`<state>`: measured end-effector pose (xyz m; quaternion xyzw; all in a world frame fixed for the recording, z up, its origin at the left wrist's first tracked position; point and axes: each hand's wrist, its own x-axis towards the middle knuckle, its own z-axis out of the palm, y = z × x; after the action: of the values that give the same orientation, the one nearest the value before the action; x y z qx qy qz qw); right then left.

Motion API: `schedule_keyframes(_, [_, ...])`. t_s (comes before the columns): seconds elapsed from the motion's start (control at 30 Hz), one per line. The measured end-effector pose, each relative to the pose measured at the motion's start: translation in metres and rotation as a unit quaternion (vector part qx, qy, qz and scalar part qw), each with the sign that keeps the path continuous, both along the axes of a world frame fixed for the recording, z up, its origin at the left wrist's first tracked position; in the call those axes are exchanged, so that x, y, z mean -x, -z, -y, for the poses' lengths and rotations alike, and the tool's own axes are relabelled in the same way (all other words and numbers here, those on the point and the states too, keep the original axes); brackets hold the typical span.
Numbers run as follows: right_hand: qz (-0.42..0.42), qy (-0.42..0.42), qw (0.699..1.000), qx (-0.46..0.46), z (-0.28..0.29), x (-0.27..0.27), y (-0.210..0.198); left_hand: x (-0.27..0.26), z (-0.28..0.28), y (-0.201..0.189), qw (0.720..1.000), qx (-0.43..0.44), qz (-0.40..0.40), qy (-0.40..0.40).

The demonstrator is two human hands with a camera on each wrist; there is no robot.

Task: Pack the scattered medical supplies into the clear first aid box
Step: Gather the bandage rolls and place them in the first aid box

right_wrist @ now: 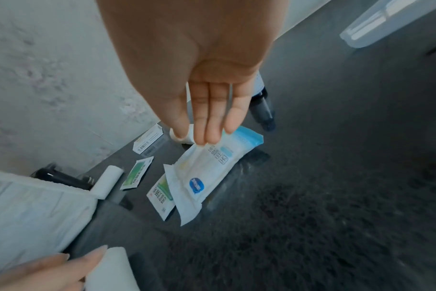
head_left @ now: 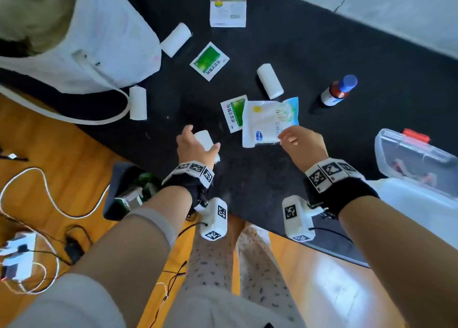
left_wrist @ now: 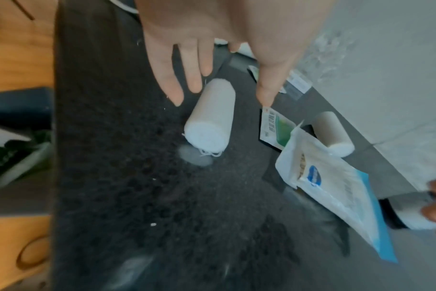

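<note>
Gauze roll [left_wrist: 210, 116], white, frayed end, under left fingers [left_wrist: 173, 88] spread, right fingers [right_wrist: 213, 118] straight.

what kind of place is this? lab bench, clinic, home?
Probably a home room: wood floor, black table by a plain wall, a tote bag, loose cables. No clinic fittings in view.

Bench [head_left: 285, 62]: dark, matt, finely speckled top. Floor [head_left: 62, 154]: orange wood, glossy.

Rolls, e.g. roll [left_wrist: 212, 116]: white woven gauze, matt, loose threads at its end.

Pouch [head_left: 269, 120]: glossy crinkled plastic film. Sachet [head_left: 209, 61]: smooth, slight sheen. Carton [head_left: 228, 12]: matt card.

Bottle [head_left: 334, 94]: brown, glossy; blue plastic cap.

Box [head_left: 406, 154]: clear smooth plastic, red clasp.
</note>
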<state>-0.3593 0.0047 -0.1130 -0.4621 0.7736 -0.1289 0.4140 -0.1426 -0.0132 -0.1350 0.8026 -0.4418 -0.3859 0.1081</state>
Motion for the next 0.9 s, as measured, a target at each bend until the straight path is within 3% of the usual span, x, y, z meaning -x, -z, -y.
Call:
schedule_keyframes(0.13, [0.019, 0.055, 0.998, 0.011, 0.017, -0.006, 0.013, 0.005, 0.019, 0.023, 0.998, -0.056, 0.008, -0.003])
schedule_keyframes(0.3, [0.019, 0.088, 0.995, 0.032, 0.045, -0.029, 0.023, -0.011, 0.048, 0.023, 0.994, -0.088, 0.018, 0.063])
schedule_keyframes(0.4, [-0.011, 0.075, 0.994, 0.084, 0.075, -0.038, 0.024, -0.033, 0.078, 0.017, 0.993, -0.019, 0.061, 0.1])
schedule_keyframes(0.5, [-0.04, 0.07, 0.989, 0.125, 0.104, -0.042, 0.025, -0.058, 0.107, 0.01, 0.993, 0.042, 0.085, 0.07])
schedule_keyframes(0.6, [-0.078, 0.02, 0.993, 0.092, 0.122, -0.043, 0.031, -0.083, 0.124, 0.006, 0.984, 0.049, 0.153, 0.075])
schedule_keyframes(0.7, [-0.101, -0.028, 0.994, 0.005, 0.13, -0.041, 0.042, -0.096, 0.129, 0.002, 0.976, -0.034, 0.205, 0.065])
schedule_keyframes(0.8, [-0.107, -0.07, 0.989, -0.079, 0.133, -0.036, 0.052, -0.098, 0.134, 0.007, 0.976, -0.152, 0.157, 0.009])
schedule_keyframes(0.9, [-0.128, -0.093, 0.985, -0.074, 0.127, -0.034, 0.055, -0.087, 0.133, 0.008, 0.971, -0.191, 0.134, -0.055])
